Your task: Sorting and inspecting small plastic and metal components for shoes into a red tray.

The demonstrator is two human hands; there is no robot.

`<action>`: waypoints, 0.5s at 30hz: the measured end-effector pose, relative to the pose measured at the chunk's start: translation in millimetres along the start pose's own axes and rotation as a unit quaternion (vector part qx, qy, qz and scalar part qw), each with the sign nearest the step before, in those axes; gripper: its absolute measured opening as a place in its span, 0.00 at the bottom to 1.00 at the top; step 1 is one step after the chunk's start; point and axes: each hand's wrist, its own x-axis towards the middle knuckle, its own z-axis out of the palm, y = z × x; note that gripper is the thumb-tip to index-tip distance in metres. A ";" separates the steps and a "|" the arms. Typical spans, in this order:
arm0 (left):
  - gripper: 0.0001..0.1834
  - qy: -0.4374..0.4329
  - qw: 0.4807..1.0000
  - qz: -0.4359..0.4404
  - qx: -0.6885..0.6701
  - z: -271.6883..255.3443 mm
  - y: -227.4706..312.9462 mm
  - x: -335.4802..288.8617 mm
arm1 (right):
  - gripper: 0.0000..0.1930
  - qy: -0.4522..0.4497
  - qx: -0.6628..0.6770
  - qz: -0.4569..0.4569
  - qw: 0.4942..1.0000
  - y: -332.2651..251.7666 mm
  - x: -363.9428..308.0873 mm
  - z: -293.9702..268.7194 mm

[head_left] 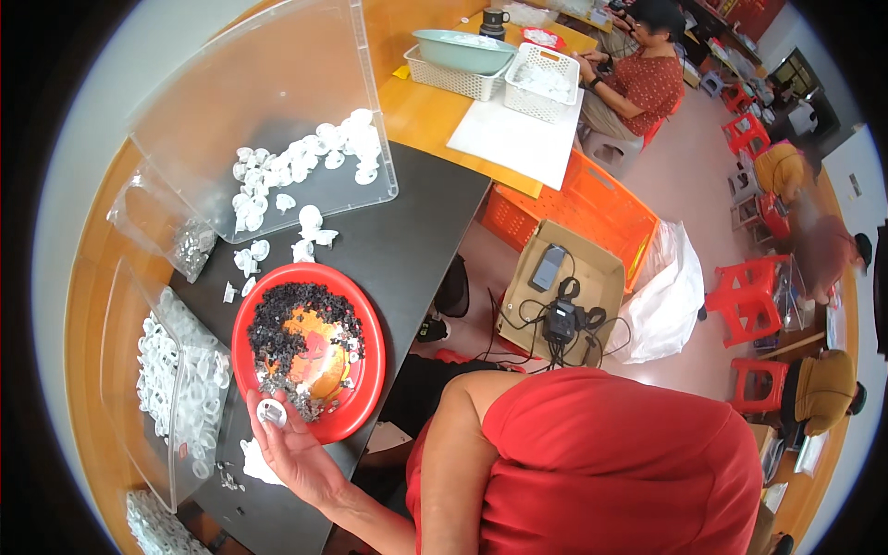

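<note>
My left hand (294, 458) is palm up at the near edge of a red round tray (373, 388). Its fingertips pinch a small white plastic ring (271, 413). Heaped in the tray are tiny black parts (268, 324), with greyish clear ones (305, 403) toward its near side. More white plastic pieces (261, 462) lie just below the hand, partly covered by it. A bare upper arm of mine (462, 453) shows under a red sleeve, but my right hand is out of view.
A clear bin (277, 111) of white caps stands beyond the tray. To the left, another clear bin (173, 462) holds white rings. A cardboard box (592, 254) with cables and an orange crate (592, 199) sit right of the dark table (416, 199). A co-worker (643, 88) sits farther back.
</note>
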 end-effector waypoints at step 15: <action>0.28 -0.035 0.999 -0.005 -0.010 1.9 2.0 1.3 | 0.07 0.045 -0.022 0.033 0.998 -19.0 -16.3 -1.3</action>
